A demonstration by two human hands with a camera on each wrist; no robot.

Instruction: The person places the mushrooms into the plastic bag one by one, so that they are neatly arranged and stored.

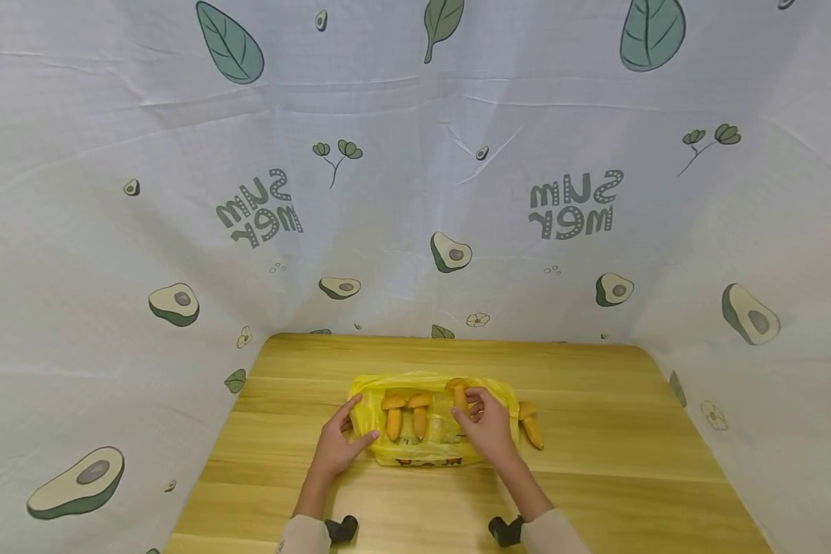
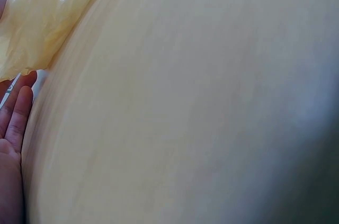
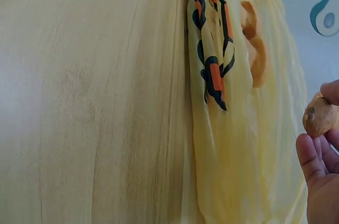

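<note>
A yellow plastic bag (image 1: 443,450) lies on the table with its mouth spread wide. Inside it, two orange-brown mushrooms (image 1: 394,422) lie side by side, caps away from me. My left hand (image 1: 337,445) rests against the bag's left end, thumb and fingers spread apart, fairly straight. Over the right part of the bag, my right hand (image 1: 488,427) pinches another mushroom (image 1: 458,391) by its stem, cap pointing away. The right wrist view shows that mushroom's stem end (image 3: 318,121) between thumb and fingers. Just right of the bag, one more mushroom (image 1: 532,427) lies on the table.
The wooden table (image 1: 616,446) extends to both sides of the bag. A white cloth (image 1: 388,208) printed with avocados and leaves hangs behind and around the table. Black mounts (image 1: 342,529) sit at both wrists.
</note>
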